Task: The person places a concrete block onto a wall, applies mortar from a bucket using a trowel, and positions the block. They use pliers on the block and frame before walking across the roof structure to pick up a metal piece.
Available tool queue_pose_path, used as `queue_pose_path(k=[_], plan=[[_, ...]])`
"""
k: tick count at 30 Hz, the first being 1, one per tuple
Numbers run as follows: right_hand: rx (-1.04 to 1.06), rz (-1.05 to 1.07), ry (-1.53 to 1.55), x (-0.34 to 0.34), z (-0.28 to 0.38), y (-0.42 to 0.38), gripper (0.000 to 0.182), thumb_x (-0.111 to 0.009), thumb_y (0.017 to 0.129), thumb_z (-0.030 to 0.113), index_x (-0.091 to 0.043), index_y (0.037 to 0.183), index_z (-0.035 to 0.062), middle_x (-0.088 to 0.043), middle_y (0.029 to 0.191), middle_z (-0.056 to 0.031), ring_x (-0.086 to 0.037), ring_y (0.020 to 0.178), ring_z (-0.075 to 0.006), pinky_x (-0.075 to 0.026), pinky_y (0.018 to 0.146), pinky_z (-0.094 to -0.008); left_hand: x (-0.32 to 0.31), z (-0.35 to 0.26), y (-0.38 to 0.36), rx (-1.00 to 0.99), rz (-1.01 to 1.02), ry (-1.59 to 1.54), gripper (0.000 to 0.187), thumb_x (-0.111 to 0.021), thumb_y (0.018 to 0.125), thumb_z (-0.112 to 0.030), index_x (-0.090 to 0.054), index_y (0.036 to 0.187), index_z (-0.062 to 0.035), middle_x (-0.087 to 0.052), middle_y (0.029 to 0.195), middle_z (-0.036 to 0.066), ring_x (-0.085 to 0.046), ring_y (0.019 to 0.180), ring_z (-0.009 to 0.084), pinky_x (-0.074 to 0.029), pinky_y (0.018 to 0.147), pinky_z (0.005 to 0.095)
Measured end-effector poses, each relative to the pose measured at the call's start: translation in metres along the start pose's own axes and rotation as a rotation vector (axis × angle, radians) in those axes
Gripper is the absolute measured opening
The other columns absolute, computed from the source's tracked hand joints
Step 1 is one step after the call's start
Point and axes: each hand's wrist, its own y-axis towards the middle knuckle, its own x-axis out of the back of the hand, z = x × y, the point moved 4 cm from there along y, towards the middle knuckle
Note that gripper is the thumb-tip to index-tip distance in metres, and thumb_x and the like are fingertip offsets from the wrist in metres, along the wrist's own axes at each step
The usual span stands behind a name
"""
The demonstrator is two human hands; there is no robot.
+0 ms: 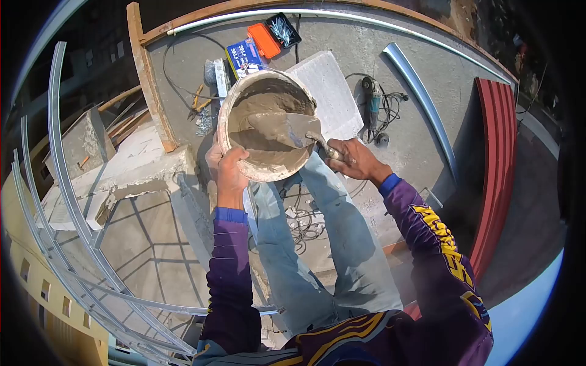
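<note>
My left hand (pixel 228 169) grips the near-left rim of a round bucket (pixel 282 174), thumb over the edge and the other fingers hidden behind its wall. Grey-brown wet mortar (pixel 262 104) fills part of the bucket and smears its inner sides. In my right hand (pixel 359 160) is the handle of a trowel (pixel 302 130), held at the bucket's right rim. The trowel's blade reaches into the bucket and carries mortar, so its outline is partly covered. The bucket is tilted toward me, above my legs.
Behind the bucket lie a pale block (pixel 332 91), a blue box (pixel 244 56) and an orange-and-black case of screws (pixel 282 30). An angle grinder (pixel 372 107) with its cord rests at right. Metal channels (pixel 60 140) curve along the left; red corrugated sheets (pixel 497 140) stand right.
</note>
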Motion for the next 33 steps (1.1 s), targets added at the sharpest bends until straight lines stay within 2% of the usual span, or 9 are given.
queue_pose_path(k=[2,8,14,19,24,26,30,32,33], plan=[[0.035,0.019,-0.004,0.012,-0.007,0.009,0.031,-0.061,0.079,0.031,-0.053,0.089,0.0032,-0.055,0.069,-0.0206,-0.055,0.068,-0.0416,-0.044,0.064,-0.0442,-0.009,-0.003,0.006,-0.013,0.026,-0.01,0.014,-0.055,0.07,0.007,-0.055,0.073,-0.0065,-0.056,0.07,0.002,-0.055,0.062,0.0135,-0.047,0.06,0.0285],[-0.061,0.098,0.09,0.067,-0.029,0.035,0.033,-0.069,0.08,0.035,-0.052,0.078,0.0081,-0.047,0.066,0.0001,-0.044,0.062,-0.0135,-0.036,0.058,-0.0322,-0.01,-0.014,0.031,-0.109,-0.065,-0.005,0.043,-0.051,0.062,0.007,-0.057,0.105,0.0068,-0.062,0.092,0.01,-0.061,0.08,0.02,-0.05,0.075,0.0312],[-0.104,-0.033,-0.15,0.155,-0.083,0.085,0.036,-0.069,0.078,0.028,-0.061,0.107,0.008,-0.065,0.088,-0.0092,-0.061,0.08,-0.0219,-0.046,0.075,-0.0344,0.083,0.019,0.057,-0.059,-0.076,-0.007,0.028,-0.051,0.068,0.002,-0.057,0.095,0.001,-0.059,0.087,0.009,-0.061,0.082,0.0257,-0.05,0.08,0.0402],[-0.143,-0.082,-0.567,0.195,-0.12,0.165,0.049,-0.07,0.079,0.023,-0.057,0.122,0.0051,-0.062,0.116,-0.0168,-0.063,0.1,-0.0301,-0.05,0.085,-0.0357,0.079,0.025,0.031,-0.128,-0.198,0.006,0.027,-0.052,0.069,0.002,-0.059,0.095,0.0007,-0.062,0.09,0.01,-0.062,0.082,0.0246,-0.05,0.081,0.038],[0.198,-0.13,-0.997,0.171,-0.156,0.232,0.027,-0.061,0.085,0.016,-0.061,0.112,0.0174,-0.066,0.098,-0.0044,-0.061,0.096,-0.0218,-0.042,0.088,-0.0452,0.094,0.042,-0.005,-0.152,-0.212,0.017,0.043,-0.051,0.067,0.0,-0.056,0.109,0.0017,-0.062,0.102,0.011,-0.061,0.094,0.0228,-0.048,0.086,0.0357],[0.199,-0.162,-1.068,0.16,-0.163,0.226,0.024,-0.058,0.087,0.016,-0.061,0.111,0.0182,-0.064,0.096,-0.0035,-0.059,0.095,-0.0205,-0.041,0.087,-0.0435,0.097,0.043,-0.019,-0.316,-0.286,0.579,0.044,-0.053,0.067,0.0,-0.056,0.11,0.0022,-0.061,0.105,0.01,-0.06,0.095,0.0207,-0.048,0.085,0.0337],[0.165,-0.271,-1.247,0.145,-0.183,0.19,0.023,-0.053,0.09,0.018,-0.054,0.113,0.023,-0.057,0.093,0.0011,-0.053,0.095,-0.0173,-0.037,0.09,-0.0404,0.104,0.048,-0.034,-0.215,-0.323,0.34,0.03,-0.057,0.071,-0.004,-0.059,0.101,-0.0017,-0.061,0.101,0.012,-0.06,0.095,0.023,-0.048,0.082,0.0337],[0.174,-0.292,-1.244,0.149,-0.184,0.172,0.023,-0.055,0.089,0.02,-0.054,0.112,0.0234,-0.056,0.092,0.0016,-0.054,0.094,-0.0173,-0.037,0.09,-0.0405,0.087,0.032,-0.046,-0.796,0.024,1.253,0.015,-0.061,0.074,-0.01,-0.06,0.088,-0.0049,-0.06,0.097,0.015,-0.061,0.093,0.0268,-0.047,0.08,0.0347],[0.149,-0.314,-1.156,0.154,-0.185,0.165,0.023,-0.058,0.087,0.022,-0.054,0.11,0.0229,-0.056,0.092,0.0021,-0.054,0.093,-0.0172,-0.037,0.09,-0.0403,0.087,0.033,-0.049,-0.798,0.024,1.252,0.015,-0.061,0.074,-0.01,-0.06,0.088,-0.0049,-0.06,0.097,0.015,-0.061,0.093,0.0268,-0.047,0.08,0.0347]])
